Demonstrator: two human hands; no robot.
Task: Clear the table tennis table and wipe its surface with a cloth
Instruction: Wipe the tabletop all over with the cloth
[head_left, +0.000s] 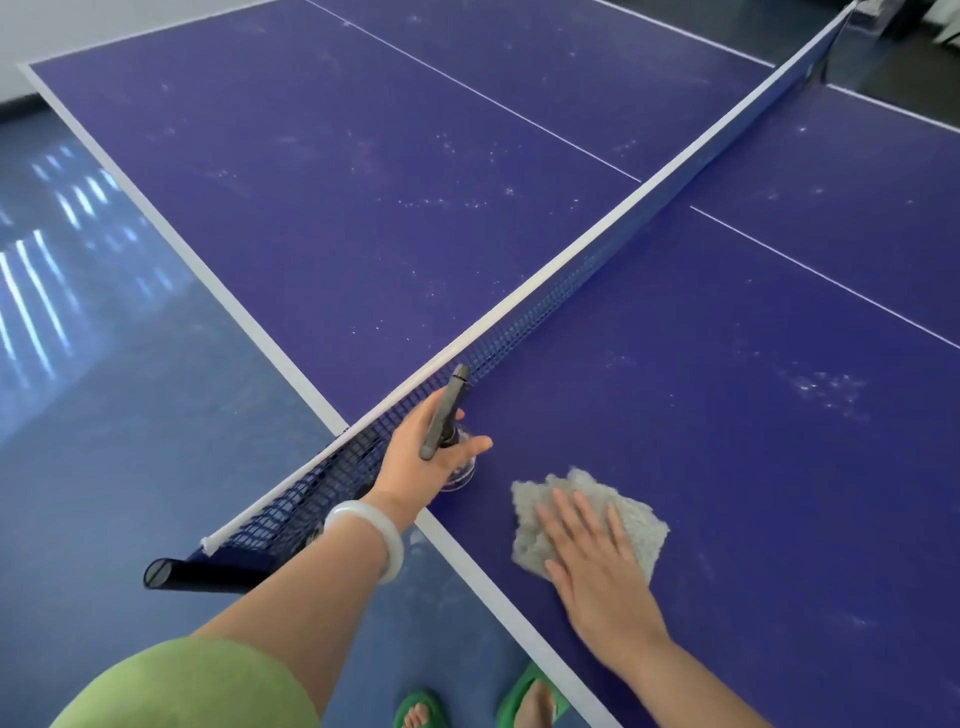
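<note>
The blue table tennis table fills most of the view, its surface flecked with white dust. A grey cloth lies flat on the near half by the side edge. My right hand presses on it with straight, spread fingers. My left hand grips a clear spray bottle with a black trigger head, standing on the table just beside the net; the hand hides most of the bottle.
The dark net with its white top band runs diagonally across the table. Its black clamp post sticks out past the near edge. Blue floor lies to the left, and my feet in green sandals stand below.
</note>
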